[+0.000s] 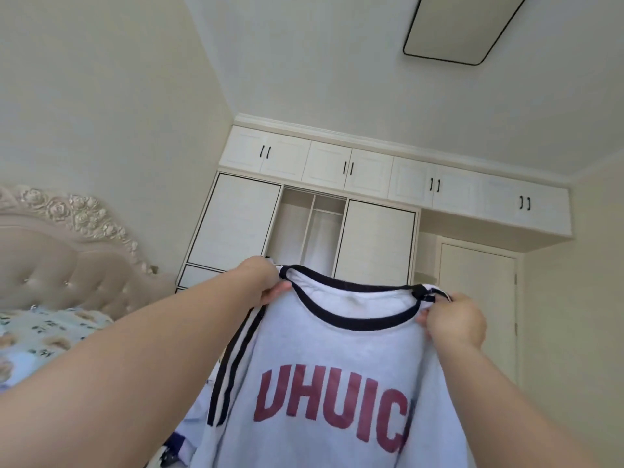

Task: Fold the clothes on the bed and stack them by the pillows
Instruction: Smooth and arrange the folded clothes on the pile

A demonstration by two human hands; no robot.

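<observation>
Pale grey cotton sweatshirt with dark collar [337,349] is held up, pinched at the shoulders by left hand [266,282] and right hand [452,319], hiding part of white wardrobe [374,238]; patterned bed [37,336] lies left

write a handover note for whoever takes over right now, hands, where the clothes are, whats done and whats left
Left hand: grips the grey sweatshirt at its left shoulder.
Right hand: grips the other shoulder by the dark collar.
The sweatshirt hangs unfolded in the air, red lettering toward the camera. The bed lies to the left, below the headboard; no pillows or folded stack in view.
Done: garment picked up.
Left: lay it down, fold it, stack it by the pillows, then any others.
</observation>
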